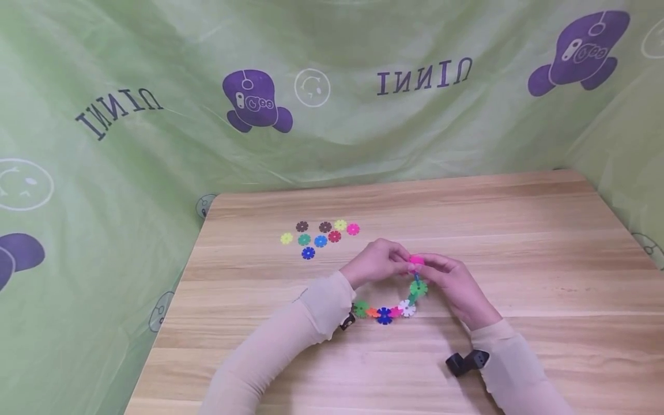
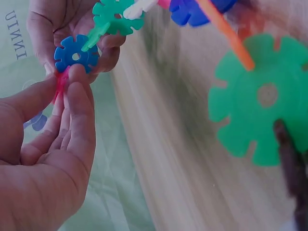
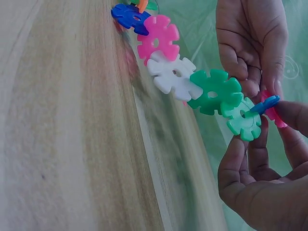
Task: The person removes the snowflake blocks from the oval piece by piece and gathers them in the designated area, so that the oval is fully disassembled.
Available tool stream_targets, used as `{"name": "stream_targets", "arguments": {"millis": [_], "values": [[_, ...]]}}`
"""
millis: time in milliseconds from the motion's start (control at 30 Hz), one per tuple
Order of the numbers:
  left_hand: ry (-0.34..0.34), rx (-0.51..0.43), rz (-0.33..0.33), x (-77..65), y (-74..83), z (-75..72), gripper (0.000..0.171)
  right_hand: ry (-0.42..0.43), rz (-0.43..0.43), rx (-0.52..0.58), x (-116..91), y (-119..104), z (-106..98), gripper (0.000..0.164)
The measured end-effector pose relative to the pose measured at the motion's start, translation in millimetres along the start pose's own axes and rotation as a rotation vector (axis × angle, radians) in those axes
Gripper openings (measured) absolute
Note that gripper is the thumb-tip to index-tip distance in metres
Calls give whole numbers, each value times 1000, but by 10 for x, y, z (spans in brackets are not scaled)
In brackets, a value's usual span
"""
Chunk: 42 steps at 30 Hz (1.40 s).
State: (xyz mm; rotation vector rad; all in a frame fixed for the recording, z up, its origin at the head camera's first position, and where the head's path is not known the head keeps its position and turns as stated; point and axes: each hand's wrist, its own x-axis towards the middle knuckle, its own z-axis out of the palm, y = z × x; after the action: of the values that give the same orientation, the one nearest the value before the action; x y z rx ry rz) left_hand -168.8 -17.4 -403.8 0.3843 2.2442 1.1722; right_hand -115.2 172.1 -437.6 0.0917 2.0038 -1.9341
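Note:
Both hands meet at one end of a chain of notched plastic discs, slotted together like snowflake building pieces. My left hand [image 1: 374,264] pinches a pink disc [image 1: 417,261] between thumb and fingers. At the blue disc [image 2: 77,54] beside it, my right hand [image 1: 460,289] grips with its thumb and fingers. The pink disc stands edge-on against the blue one; how deep their slots sit is hidden by fingers. From there the chain runs through green discs [image 3: 215,92], a white disc [image 3: 173,74], a pink one and a dark blue disc [image 1: 384,315], then orange and green, curving toward the left wrist.
Several loose discs lie flat on the wooden table [image 1: 249,288] beyond the left hand, among them a red disc [image 1: 334,236], a yellow disc [image 1: 287,238] and a blue disc [image 1: 308,253]. A green printed curtain [image 1: 337,144] hangs behind and beside the table.

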Motion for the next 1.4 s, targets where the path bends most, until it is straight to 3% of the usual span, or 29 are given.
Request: {"name": "stream_targets", "arguments": {"millis": [333,633,867,1200,1400], "values": [[35,23,12,-3,-22,11,13,-78,-21,-8,-16,29,-19,55],[20,26,0,-2,-15,3,14,-99,-70,20,-3,67,-19,46],[29,126,75,-23,-3,33,14,-80,-77,1,2,75,-4,46],[117,208,87,-89,25,128,4,-54,-42,-47,10,30,43,52],[156,172,58,-90,-3,-7,11,-51,-44,-91,30,48,49,51]]}}
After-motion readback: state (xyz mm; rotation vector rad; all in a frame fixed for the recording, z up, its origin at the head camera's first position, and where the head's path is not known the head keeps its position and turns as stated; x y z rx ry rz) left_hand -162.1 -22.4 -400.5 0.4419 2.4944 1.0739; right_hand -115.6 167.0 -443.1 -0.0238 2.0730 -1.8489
